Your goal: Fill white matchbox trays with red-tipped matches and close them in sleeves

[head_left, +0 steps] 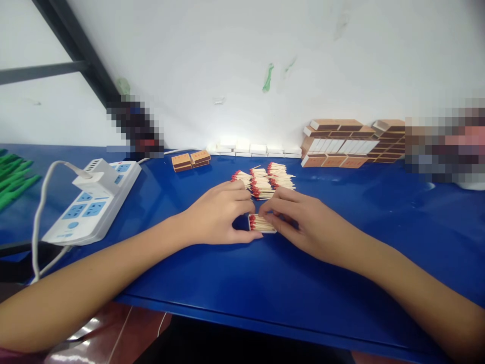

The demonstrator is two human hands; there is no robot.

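Observation:
A small white matchbox tray (276, 232) filled with red-tipped matches (259, 222) lies on the blue table, its match heads to the left. My left hand (223, 212) is curled around the tray's left end, thumb along the near side and fingers at the far side. My right hand (299, 217) bends over the tray's right end, with thumb and fingertips drawn together on the matches there; what exactly they pinch is partly hidden. Just behind both hands lie several loose heaps of matches (261, 183), heads mostly to the left.
Closed matchboxes (190, 160) lie at the back left. White trays (257, 149) line the wall, beside a stack of matchboxes (337, 144). A white power strip (93, 212) with a plug and cable stands left, near green strips (15, 177). The blue table's (235, 283) front edge is close to me.

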